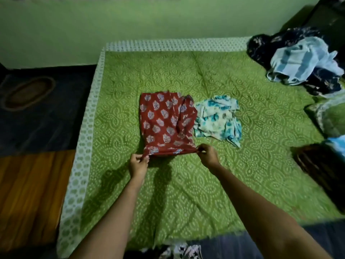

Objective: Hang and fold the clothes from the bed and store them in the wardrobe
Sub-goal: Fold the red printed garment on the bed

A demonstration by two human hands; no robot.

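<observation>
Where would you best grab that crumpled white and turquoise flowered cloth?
Probably the loose near corner of the crumpled white and turquoise flowered cloth: it sticks out toward the person, so pinch it from the near side, clear of the red printed garment beside it.

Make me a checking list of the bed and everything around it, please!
Surface: green patterned bedcover with a white border, creased.
Job's things: red printed garment, partly folded, lying flat; blue floral garment crumpled beside it on the right; pile of clothes at the far right corner, unfolded.
Clutter: pillow and a dark object at the right edge, too blurred to name.
Hands: left hand pinches the red garment's near left corner; right hand pinches its near right corner.
Cables: nothing seen.
Surroundings: green wall; oval rug on the floor left of the bed.
</observation>
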